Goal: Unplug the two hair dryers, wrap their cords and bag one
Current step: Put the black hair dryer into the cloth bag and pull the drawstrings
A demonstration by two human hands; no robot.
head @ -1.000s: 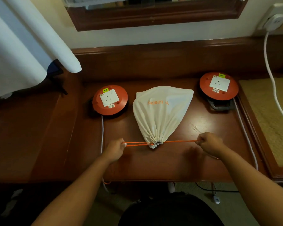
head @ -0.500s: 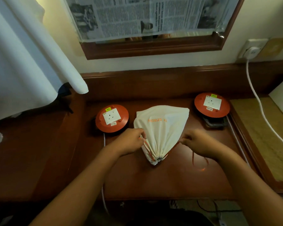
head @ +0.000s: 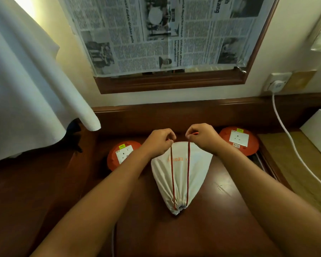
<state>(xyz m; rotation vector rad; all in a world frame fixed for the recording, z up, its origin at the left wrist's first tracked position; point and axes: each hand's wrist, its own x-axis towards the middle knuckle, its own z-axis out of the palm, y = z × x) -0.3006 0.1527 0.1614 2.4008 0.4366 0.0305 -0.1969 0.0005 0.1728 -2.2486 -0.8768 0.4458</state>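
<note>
Head view: looking down over both forearms at a dark wooden surface [head: 220,210] set against a wall.
Bag: a cream drawstring bag [head: 196,175] is lying in the middle of the surface, its gathered mouth pointing toward the near edge and its wide end toward the back edge.
Bag print: orange lettering is showing upside down near the wide end; it is too blurred to read.
Drawstrings: two orange cords [head: 188,169] are running from the cinched mouth up over the bag to the hands.
Left hand [head: 158,141]: its grip is curling closed, pinching the end of the left cord above the bag's wide end.
Right hand [head: 202,135]: its grip is curling closed, pinching the end of the right cord, just beside the left hand.
Hair dryers: none is showing in the open; whether one is filling the bag cannot be told.
Left reel [head: 119,156]: an orange round socket reel is sitting left of the bag, carrying a white socket plate and a small yellow tag with unreadable writing.
Right reel [head: 239,140]: a matching reel is sitting near the back right corner, with a yellow tag and a small red-and-white sticker, both illegible.
Wall: a newspaper [head: 165,34] is covering a wood-framed panel; the word "USNO" is showing in a sideways headline.
Outlet: a white plug [head: 277,85] is sitting in a wall socket, its white cable [head: 295,151] trailing down to the right.
</note>
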